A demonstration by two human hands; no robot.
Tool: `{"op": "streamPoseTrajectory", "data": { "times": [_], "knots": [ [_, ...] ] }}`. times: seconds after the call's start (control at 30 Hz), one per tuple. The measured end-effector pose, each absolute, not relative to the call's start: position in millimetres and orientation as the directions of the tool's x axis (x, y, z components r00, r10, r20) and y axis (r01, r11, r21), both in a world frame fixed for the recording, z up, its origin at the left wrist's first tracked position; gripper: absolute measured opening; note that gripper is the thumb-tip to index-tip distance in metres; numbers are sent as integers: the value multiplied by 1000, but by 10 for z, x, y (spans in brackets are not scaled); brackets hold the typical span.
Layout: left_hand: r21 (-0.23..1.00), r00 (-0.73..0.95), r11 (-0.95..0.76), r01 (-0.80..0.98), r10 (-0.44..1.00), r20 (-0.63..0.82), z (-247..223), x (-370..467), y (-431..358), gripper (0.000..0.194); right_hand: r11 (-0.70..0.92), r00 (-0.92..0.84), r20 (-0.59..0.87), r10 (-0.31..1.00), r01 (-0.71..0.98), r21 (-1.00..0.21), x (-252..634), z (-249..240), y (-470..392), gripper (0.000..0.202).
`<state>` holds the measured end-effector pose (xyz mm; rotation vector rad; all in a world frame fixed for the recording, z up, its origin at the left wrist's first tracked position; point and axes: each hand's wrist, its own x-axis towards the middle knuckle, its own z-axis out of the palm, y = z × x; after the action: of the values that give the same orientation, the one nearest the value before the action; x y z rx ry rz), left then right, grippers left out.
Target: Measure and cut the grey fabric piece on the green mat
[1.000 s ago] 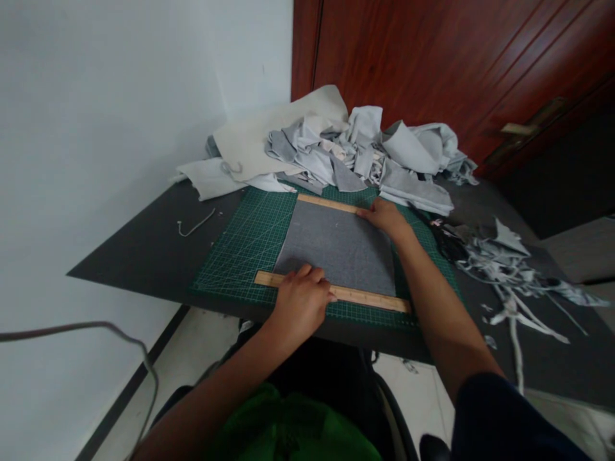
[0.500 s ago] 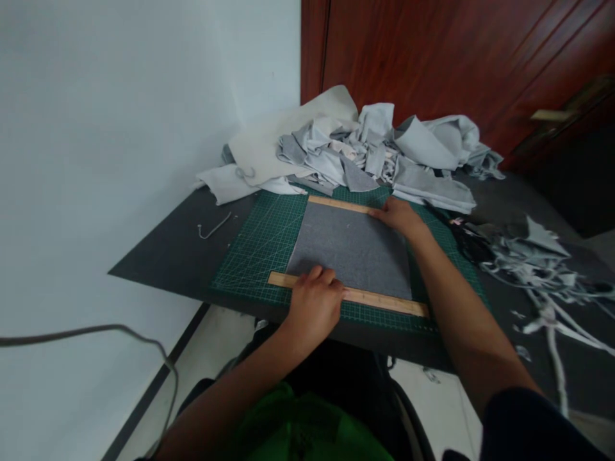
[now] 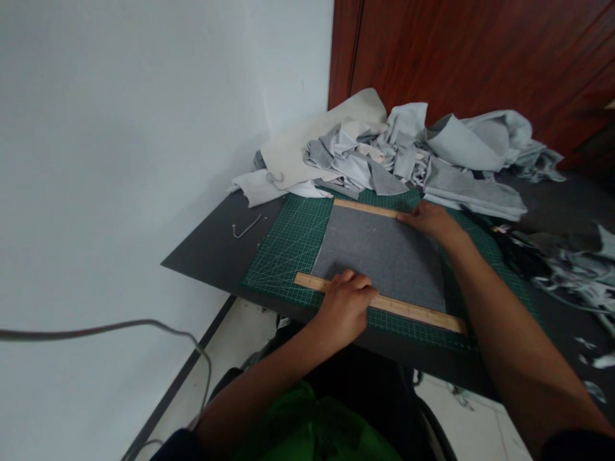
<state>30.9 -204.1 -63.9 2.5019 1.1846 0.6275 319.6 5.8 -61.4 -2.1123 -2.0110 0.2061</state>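
A grey fabric piece [image 3: 379, 250] lies flat on the green cutting mat [image 3: 276, 256]. Along its near edge runs a wooden ruler [image 3: 416, 311], and my left hand [image 3: 346, 306] is closed over that ruler left of its middle, fingers curled on its upper edge. A second wooden ruler [image 3: 362, 208] lies along the far edge of the fabric. My right hand [image 3: 429, 219] grips this far ruler near its right end, which the hand hides. Both rulers lie roughly parallel, with the fabric between them.
A heap of grey and white cloth scraps [image 3: 355, 153] fills the back of the dark table [image 3: 211, 240]. Black-handled scissors [image 3: 516, 253] lie to the right, beside tangled fabric strips [image 3: 583, 269]. A loose thread [image 3: 247, 227] is on the left. A cable [image 3: 144, 323] hangs by the wall.
The whole scene has shifted to the right in view as the head turned left. Both hands stay on their rulers, and the fabric keeps its place on the mat.
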Motion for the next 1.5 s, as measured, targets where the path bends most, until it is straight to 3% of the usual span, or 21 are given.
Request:
{"op": "streamPoseTrajectory", "data": {
  "times": [0.43,1.5],
  "knots": [
    [546,517,-576,608,809,279,-654,324,-2008,12,-83,99,45,994,956,-280,3143,-552,15,39],
    [548,553,-630,551,767,325,-695,330,-1857,9,-68,80,27,996,949,-308,3059,-386,-26,36]
  ]
}}
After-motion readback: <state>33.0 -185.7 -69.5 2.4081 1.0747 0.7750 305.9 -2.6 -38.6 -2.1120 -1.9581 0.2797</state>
